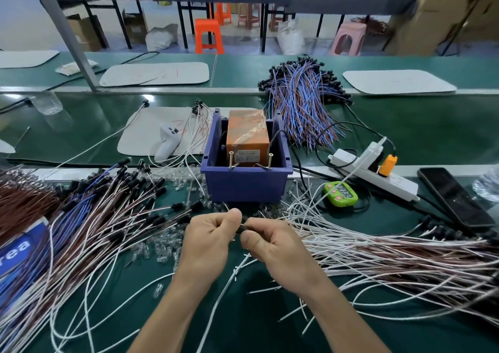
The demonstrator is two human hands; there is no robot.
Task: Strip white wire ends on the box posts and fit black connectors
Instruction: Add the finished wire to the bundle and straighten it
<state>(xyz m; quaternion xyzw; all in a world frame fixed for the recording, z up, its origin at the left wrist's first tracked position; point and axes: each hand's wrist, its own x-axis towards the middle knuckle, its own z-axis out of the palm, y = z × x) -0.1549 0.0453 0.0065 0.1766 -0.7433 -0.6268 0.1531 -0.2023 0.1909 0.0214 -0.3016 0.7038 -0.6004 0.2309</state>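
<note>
1. Green bench matting (405, 142) on a factory line, with stools and cartons behind, carries a blue bin (244, 188). The bin holds an orange box (247, 136), and two brass posts (231, 159) stand at its near edge.
2. Just in front of the bin, the left hand (209, 240) and right hand (272, 244) meet fingertip to fingertip. Their fingers are curled and pinch a small black connector (241, 228) between them.
3. A white wire (229, 277) trails from under the hands toward the camera. The fingers hide whether its end already sits inside the connector.
4. Loose white wires (378, 247) fan out at right. Leads with black ends (121, 204) lie heaped at left.
5. The step in hand appears to be fitting rather than stripping, as both hands are clear of the posts.
6. The next move likely calls for pushing the connector home squarely along the wire and setting the lead on the left heap. A fresh wire from the right would then go to the posts.
</note>
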